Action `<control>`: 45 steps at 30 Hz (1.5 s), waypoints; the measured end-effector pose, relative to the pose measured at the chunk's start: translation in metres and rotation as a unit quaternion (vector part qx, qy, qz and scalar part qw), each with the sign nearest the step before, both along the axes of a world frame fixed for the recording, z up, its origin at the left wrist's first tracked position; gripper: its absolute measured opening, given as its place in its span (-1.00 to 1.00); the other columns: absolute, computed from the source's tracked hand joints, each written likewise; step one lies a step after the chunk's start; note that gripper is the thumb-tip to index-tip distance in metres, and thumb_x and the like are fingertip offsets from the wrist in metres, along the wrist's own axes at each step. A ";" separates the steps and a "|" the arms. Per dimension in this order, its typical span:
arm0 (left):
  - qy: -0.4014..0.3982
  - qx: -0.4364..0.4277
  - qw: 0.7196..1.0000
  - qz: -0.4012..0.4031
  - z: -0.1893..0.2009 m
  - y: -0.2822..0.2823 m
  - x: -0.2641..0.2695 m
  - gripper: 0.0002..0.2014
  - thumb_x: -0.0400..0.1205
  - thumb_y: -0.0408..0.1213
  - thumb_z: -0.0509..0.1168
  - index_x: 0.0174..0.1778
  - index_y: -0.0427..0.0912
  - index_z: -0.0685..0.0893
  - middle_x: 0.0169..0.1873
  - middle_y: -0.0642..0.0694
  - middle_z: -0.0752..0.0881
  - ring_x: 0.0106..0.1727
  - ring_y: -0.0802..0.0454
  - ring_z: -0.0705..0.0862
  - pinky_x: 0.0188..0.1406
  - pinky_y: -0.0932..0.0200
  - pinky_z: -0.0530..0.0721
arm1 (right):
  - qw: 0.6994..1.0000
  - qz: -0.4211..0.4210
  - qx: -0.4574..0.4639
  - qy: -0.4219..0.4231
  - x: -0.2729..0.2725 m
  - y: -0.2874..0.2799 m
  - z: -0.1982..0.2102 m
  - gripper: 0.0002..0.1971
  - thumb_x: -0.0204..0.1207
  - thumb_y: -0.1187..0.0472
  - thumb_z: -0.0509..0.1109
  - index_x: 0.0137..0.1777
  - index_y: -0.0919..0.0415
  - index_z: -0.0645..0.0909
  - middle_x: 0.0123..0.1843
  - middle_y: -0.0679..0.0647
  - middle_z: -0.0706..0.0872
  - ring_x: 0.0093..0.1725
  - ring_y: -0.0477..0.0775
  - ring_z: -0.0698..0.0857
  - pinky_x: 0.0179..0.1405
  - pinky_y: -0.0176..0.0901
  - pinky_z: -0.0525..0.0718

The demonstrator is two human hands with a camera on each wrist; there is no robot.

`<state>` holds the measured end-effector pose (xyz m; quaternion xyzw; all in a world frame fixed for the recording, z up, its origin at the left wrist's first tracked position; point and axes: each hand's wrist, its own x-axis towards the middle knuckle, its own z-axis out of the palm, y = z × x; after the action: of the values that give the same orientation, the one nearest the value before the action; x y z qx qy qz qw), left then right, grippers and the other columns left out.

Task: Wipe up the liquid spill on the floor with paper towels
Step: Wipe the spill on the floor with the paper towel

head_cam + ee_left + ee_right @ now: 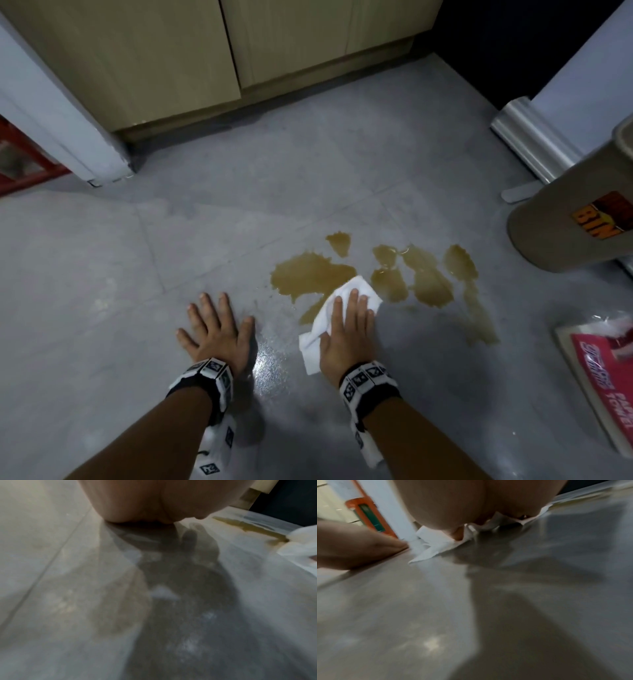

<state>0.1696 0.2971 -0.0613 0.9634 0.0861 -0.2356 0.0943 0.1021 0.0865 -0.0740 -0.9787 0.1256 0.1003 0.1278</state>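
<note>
Your right hand (346,337) lies flat, fingers straight, pressing a crumpled white paper towel (322,329) onto the near edge of the amber, blotchy spill (376,277) on the smooth grey tiled floor (137,274). Your left hand (217,330) holds nothing, splayed palm-down on dry tile beside it. A beige bin (575,212) stands right of the spill; a pink paper-towel pack (603,370) lies near right.

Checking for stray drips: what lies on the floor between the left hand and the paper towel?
Head view: bare grey floor with a glossy sheen between the left hand and paper towel; no brown liquid.
</note>
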 end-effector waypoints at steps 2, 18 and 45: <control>0.006 -0.004 1.000 -0.001 0.004 0.000 0.001 -0.31 0.76 0.22 -0.19 0.73 0.07 -0.29 0.70 -0.09 -0.41 0.71 -0.18 -0.40 0.60 -0.39 -0.31 | 0.999 0.042 0.001 0.004 -0.002 0.024 0.003 -0.22 0.47 -0.02 0.14 0.67 0.33 0.11 0.69 0.43 0.00 0.66 0.46 -0.01 0.58 0.37 0.08; 0.006 0.008 1.000 0.000 0.001 0.002 0.001 -0.18 0.53 0.31 -0.51 0.74 0.09 -0.26 0.71 -0.08 -0.38 0.72 -0.18 -0.37 0.62 -0.43 -0.26 | 0.986 0.157 -0.030 0.040 -0.008 0.022 0.028 -0.26 0.59 -0.01 0.05 0.70 0.25 -0.07 0.70 0.35 -0.19 0.67 0.42 -0.13 0.62 0.34 0.04; 0.008 0.011 1.000 0.003 -0.010 0.005 0.000 -0.31 0.69 0.25 -0.35 0.73 0.09 -0.30 0.70 -0.09 -0.41 0.70 -0.19 -0.41 0.62 -0.43 -0.28 | 0.994 0.097 -0.018 0.053 -0.007 0.052 0.014 -0.25 0.58 -0.09 -0.12 0.69 0.31 -0.13 0.70 0.37 -0.14 0.68 0.40 -0.11 0.63 0.29 0.00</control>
<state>0.1701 0.3018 -0.0715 0.9623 0.0924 -0.2419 0.0833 0.0948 0.1384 -0.0601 -0.9816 0.0385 0.1622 0.0929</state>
